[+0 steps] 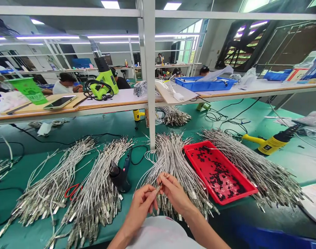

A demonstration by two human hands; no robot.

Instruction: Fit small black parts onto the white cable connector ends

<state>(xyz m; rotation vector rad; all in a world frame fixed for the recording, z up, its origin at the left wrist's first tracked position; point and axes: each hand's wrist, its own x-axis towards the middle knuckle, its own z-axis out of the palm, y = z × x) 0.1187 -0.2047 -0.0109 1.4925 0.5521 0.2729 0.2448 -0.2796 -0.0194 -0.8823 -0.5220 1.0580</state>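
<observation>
At the left, a green cup [30, 91] leans on the shelf [116, 103] above the green worktop [33, 152], with a phone [60, 102] lying just beside it. Below, the leftmost bundle [56, 176] of pale cables slants across the worktop, its metal-ended tips toward the near edge. A red loop [73, 191] lies between it and the second bundle [95, 193], which is piled the same way. A lime-green heat gun [106, 83] stands on the shelf, and a black heat gun [120, 178] rests on the worktop near the second bundle. At the centre, the left hand [142, 201] pinches a cable end [158, 188] between thumb and fingers; the right hand [174, 193], its fingers closed narrowly, grips the same piece from the other side, over the middle bundle [170, 152]. The piece's finer detail is too small to tell. Beside that bundle, a red tray [224, 201] holds scattered small black pieces [220, 174]. Farther right lie the rightmost bundle [261, 173] and, behind it, a yellow heat gun [273, 144].
</observation>
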